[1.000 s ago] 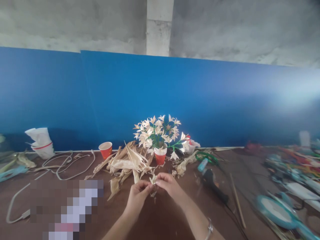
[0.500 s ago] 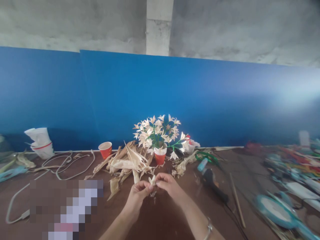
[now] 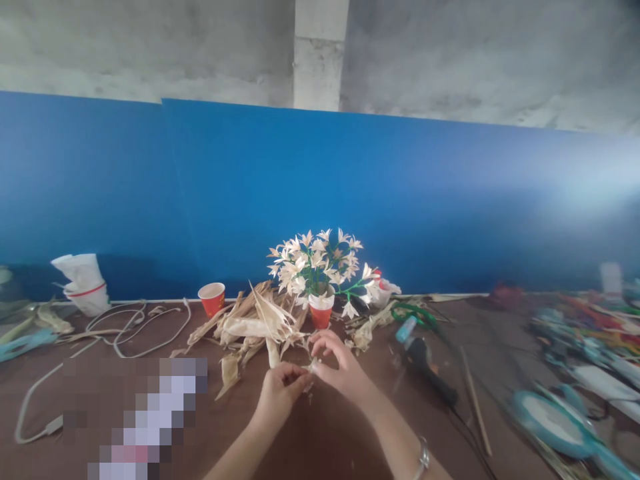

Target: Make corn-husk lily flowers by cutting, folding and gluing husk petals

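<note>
My left hand (image 3: pixel 284 393) is closed, thumb and fingertips pinched on a small pale husk flower (image 3: pixel 313 366) that is mostly hidden between my hands. Just right of it, my right hand (image 3: pixel 343 370) has its fingers raised and apart, the thumb close to the flower; whether it touches cannot be made out. Behind my hands, a bunch of white husk flowers (image 3: pixel 317 260) on green stems stands in a red and white paper cup (image 3: pixel 321 316). To the left of that cup lies a pile of dry corn husks (image 3: pixel 257 327).
A glue gun (image 3: pixel 425 367) and a thin stick (image 3: pixel 476 403) lie to the right, beside a roll of light-blue tape (image 3: pixel 553 423). On the left are another red cup (image 3: pixel 212 301), a white cable (image 3: pixel 150 350) and a paper-filled white cup (image 3: pixel 87 293). A blue panel (image 3: pixel 240 193) rises behind the table.
My right hand's fingers have lifted and spread away from the flower. The flower has dropped lower between my hands and is less visible. My left hand keeps its pinch.
</note>
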Demonstrator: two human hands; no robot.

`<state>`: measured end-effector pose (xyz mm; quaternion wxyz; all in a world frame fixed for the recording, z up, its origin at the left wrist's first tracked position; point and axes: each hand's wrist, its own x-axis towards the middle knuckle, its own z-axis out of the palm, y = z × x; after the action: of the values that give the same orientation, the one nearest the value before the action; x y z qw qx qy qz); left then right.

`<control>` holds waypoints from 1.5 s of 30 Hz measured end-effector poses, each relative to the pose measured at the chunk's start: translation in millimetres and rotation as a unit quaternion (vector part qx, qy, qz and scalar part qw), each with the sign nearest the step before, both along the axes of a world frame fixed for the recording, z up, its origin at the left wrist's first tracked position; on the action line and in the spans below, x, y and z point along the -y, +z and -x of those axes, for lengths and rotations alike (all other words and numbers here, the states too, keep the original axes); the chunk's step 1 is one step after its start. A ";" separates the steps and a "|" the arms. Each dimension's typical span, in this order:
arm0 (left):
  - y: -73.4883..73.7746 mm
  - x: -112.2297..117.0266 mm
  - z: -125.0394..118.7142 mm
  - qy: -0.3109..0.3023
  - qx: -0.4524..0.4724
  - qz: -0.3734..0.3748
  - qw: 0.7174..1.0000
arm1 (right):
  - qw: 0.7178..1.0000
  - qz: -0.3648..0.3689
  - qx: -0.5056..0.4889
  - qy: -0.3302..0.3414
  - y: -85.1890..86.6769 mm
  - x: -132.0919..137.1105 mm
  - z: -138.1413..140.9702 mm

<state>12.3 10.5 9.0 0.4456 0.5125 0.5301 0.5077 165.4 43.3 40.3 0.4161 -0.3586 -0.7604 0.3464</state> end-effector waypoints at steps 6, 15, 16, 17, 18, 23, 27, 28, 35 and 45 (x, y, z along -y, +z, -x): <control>-3.6 1.4 4.5 0.057 -0.157 -0.109 0.980 | 0.981 -0.156 0.092 -0.076 1.9 9.5 6.1; 1.0 7.0 4.1 0.049 -0.354 -0.225 0.906 | 0.977 -0.122 0.077 -0.155 -8.6 6.3 15.6; 1.3 7.3 3.7 0.050 -0.368 -0.230 0.900 | 0.979 -0.103 0.069 -0.160 -9.5 5.8 16.1; 1.7 7.6 3.1 0.050 -0.380 -0.233 0.894 | 0.981 -0.083 0.062 -0.163 -10.2 5.3 16.6; 2.1 7.8 2.5 0.049 -0.392 -0.237 0.887 | 0.983 -0.063 0.057 -0.165 -10.7 4.9 16.9; 4.7 9.6 0.1 0.038 -0.424 -0.262 0.866 | 0.985 0.012 0.037 -0.168 -11.8 3.0 18.3; 5.4 10.5 -0.3 0.032 -0.409 -0.260 0.874 | 0.986 0.031 0.028 -0.160 -14.5 1.2 18.7; 5.1 10.4 -0.2 0.032 -0.398 -0.254 0.881 | 0.987 0.033 0.025 -0.158 -15.5 0.8 18.7; -1.8 2.9 3.7 0.059 -0.176 -0.128 0.974 | 0.989 0.043 -0.042 -0.131 -14.6 -0.6 17.9; -1.9 -0.6 6.9 0.076 0.042 -0.047 0.995 | 0.984 0.148 -0.079 -0.067 -12.3 -1.1 19.2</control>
<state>5.4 11.1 7.1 0.4028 0.4692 0.5240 0.5857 146.2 44.4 27.9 0.4401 -0.4378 -0.6396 0.4535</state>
